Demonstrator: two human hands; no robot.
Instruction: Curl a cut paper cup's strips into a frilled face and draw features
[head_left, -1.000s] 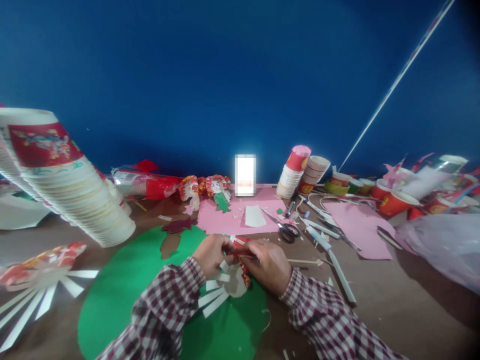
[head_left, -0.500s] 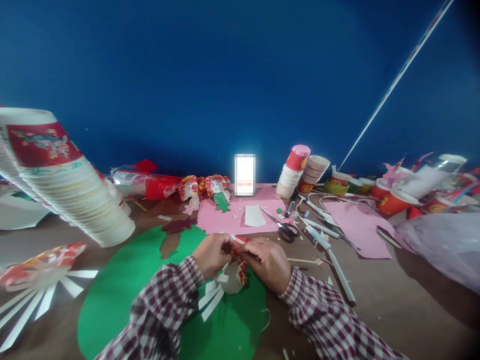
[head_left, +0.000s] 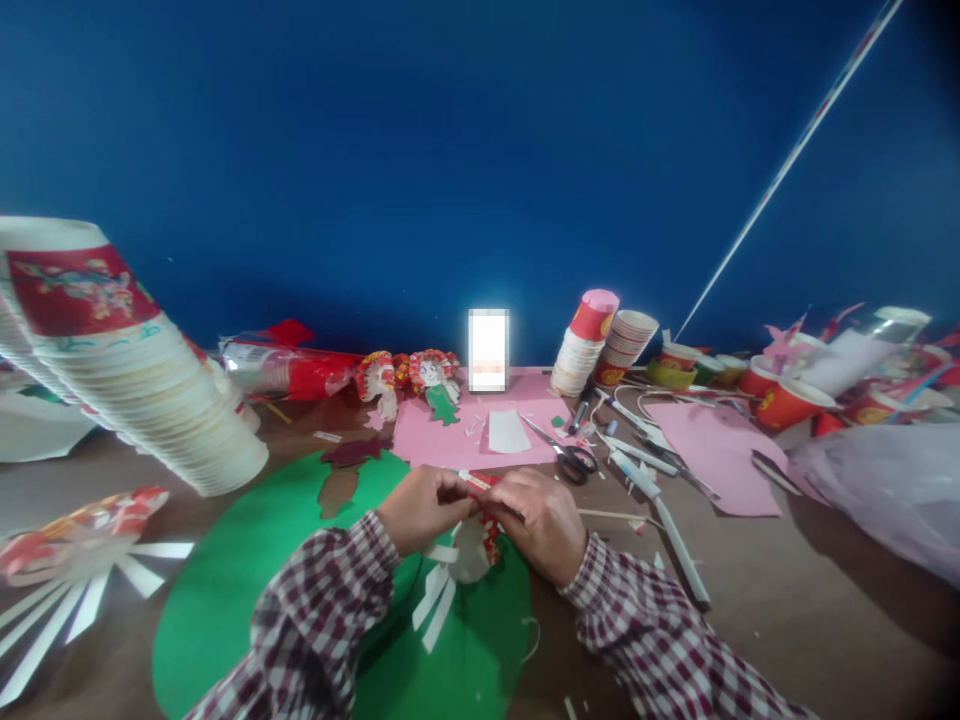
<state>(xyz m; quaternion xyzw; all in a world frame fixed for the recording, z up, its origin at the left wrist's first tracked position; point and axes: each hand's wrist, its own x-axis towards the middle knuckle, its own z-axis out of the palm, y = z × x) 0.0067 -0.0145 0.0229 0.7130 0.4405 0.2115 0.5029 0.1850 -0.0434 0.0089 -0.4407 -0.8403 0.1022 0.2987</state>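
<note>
A cut paper cup (head_left: 471, 556) with white strips splayed toward me and a red patterned side hangs between my hands, over a large green paper (head_left: 217, 590). My left hand (head_left: 424, 508) pinches its red edge from the left. From the right, my right hand (head_left: 541, 520) closes its fingers on the same red part, and the fingertips of both hands almost meet. Part of the cup is hidden behind the fingers. Another cut cup (head_left: 82, 555) with spread white strips lies at the far left.
A tall stack of cups (head_left: 150, 370) leans at the left. Black scissors (head_left: 576, 463) lie beside pink paper (head_left: 427, 435) and a white piece (head_left: 508, 432). Behind are more stacked cups (head_left: 577, 345). A glue gun (head_left: 660, 515), red cups (head_left: 795, 402) and a plastic bag (head_left: 885, 500) are at the right.
The cut cup has turned between my hands, its white strips swinging right and lower. My left hand has shifted slightly, its fingers reaching farther toward my right hand.
</note>
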